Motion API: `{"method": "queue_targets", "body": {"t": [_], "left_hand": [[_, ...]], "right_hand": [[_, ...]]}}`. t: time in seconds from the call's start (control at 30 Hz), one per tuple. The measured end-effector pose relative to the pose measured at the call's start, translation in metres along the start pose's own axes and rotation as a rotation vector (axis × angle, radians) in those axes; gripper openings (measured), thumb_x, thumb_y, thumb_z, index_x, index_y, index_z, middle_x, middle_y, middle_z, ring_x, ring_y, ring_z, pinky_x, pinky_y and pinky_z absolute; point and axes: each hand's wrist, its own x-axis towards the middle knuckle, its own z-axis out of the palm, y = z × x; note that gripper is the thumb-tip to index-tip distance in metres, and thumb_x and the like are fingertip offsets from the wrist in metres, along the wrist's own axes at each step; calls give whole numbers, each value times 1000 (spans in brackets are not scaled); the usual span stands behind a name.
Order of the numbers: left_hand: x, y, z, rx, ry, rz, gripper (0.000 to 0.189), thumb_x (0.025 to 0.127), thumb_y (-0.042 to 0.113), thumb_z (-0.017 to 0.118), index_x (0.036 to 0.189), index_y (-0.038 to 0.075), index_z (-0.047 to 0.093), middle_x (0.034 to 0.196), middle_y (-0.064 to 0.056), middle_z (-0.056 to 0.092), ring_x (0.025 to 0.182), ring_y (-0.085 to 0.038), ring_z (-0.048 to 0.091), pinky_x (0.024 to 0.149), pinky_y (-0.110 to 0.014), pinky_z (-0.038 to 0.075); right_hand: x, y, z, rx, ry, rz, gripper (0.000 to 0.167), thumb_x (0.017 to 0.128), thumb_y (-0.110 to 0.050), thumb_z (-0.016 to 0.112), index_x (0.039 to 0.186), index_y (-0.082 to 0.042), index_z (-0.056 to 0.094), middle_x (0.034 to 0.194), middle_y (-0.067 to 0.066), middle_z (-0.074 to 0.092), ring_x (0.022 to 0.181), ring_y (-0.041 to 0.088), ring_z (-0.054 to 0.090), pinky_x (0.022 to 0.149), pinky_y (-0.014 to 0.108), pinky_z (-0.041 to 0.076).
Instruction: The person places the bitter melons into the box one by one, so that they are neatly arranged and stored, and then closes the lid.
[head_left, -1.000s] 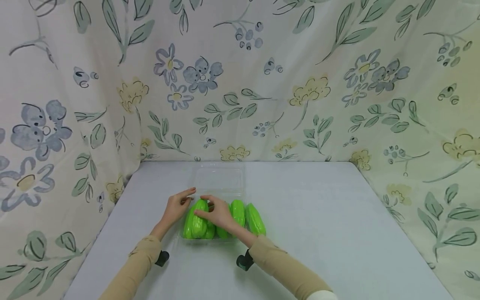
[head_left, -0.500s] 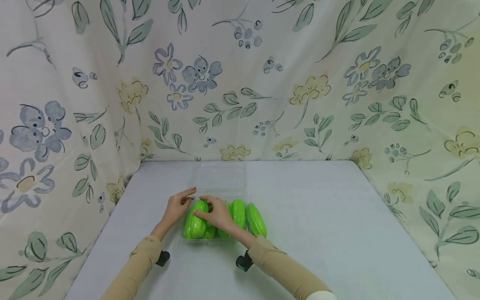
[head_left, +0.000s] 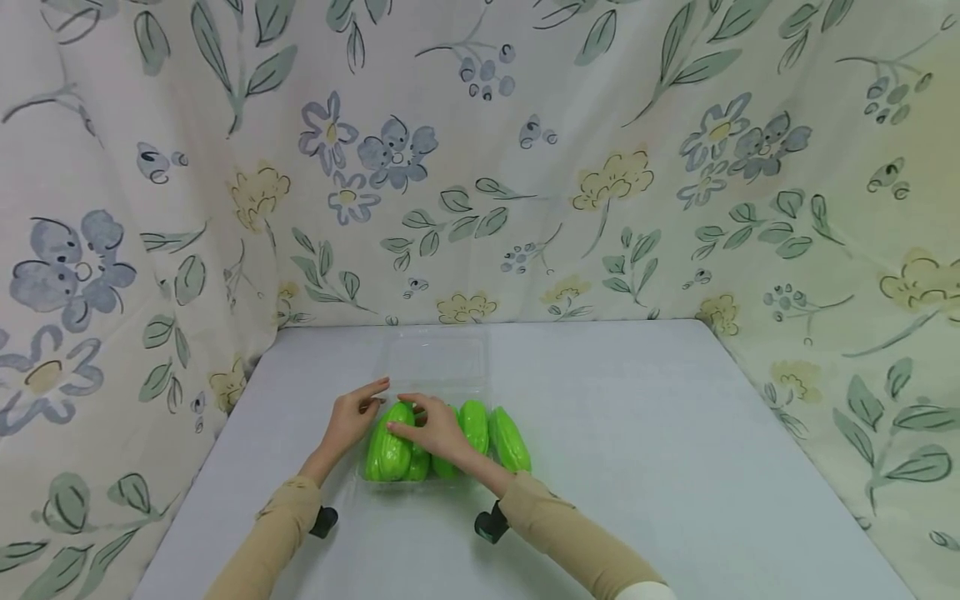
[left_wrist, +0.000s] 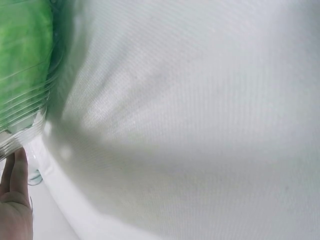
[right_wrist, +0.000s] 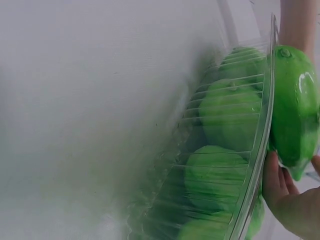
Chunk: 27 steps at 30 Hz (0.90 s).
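My right hand (head_left: 437,425) pinches a bright green ribbed gourd (head_left: 395,452) between thumb and fingers, at the left side of a clear plastic clamshell box (head_left: 450,483). In the right wrist view this gourd (right_wrist: 295,105) lies above the box's rim (right_wrist: 272,85), with the hand (right_wrist: 295,212) at its pointed end. Several like gourds (right_wrist: 230,110) show through the ribbed wall. My left hand (head_left: 352,419) is at the box's left back corner, fingers reaching toward the held gourd. Its fingers touch the box edge in the left wrist view, where the hand (left_wrist: 15,200) is partly cut off.
The box's clear lid (head_left: 437,358) lies folded back flat behind it. One more green gourd (head_left: 511,440) lies on the white table (head_left: 637,467) just right of the box. A floral curtain (head_left: 480,167) hangs behind and beside the table.
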Motion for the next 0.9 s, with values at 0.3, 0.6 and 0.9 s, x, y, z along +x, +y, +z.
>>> {"method": "queue_targets", "body": {"t": [0.3,0.6,0.9], "left_hand": [[-1,1,-2,0,-11,-17,36,89,-10,53,123,-3,61,131,-18,58,96,-33,69,83,-44,58],[-1,2,0,-17,-4,-5,37,88,-12,52,122,-3,61,130,-19,58,96,-34,68,82,-43,58],[-2,4,-4,-25,-17,-9,39,88,-12,52,124,-3,60,131,-20,58,97,-34,68,84,-45,57]], "right_hand": [[-3,-1,-2,-3,3,9,54,88,-36,66,133,-10,55,120,13,63,99,26,65,74,24,56],[-10,-2,-12,57,-33,9,52,89,-32,66,135,-12,53,120,16,62,100,29,64,77,27,56],[-18,2,-38,166,-12,49,52,89,-32,65,138,-20,50,126,17,59,105,29,62,79,33,57]]}}
